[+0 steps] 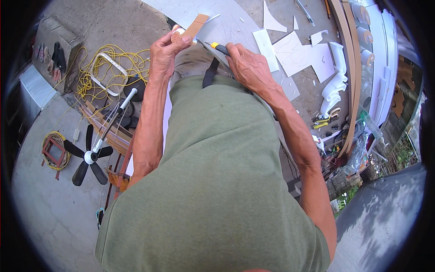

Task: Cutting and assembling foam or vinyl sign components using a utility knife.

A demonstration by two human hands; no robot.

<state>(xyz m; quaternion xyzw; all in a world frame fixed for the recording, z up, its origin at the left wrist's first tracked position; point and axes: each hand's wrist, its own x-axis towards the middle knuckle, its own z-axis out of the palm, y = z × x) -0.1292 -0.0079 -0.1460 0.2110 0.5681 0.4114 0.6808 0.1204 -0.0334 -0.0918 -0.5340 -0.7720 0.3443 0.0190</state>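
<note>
In my left hand (164, 56) I pinch a flat brown strip (195, 27) together with a small round white piece (176, 34) that has an orange-brown pattern; what they are made of I cannot tell. My right hand (250, 65) is closed around a black-and-yellow craft knife (218, 47), whose tip points left toward the strip. The two hands are held apart over my lap at the table's edge. Near my right hand lies a narrow white strip of sheet (266, 50), with a larger cut white sheet (290, 56) beyond it.
On the table are white offcuts (273, 20), a wavy white cutout (333, 93), yellow-handled scissors (327, 119) and curved brown strips (355, 68). To my left are a black-bladed fan (90, 156), tangled yellow cord (106, 56) and a coiled cord (63, 154) on the floor.
</note>
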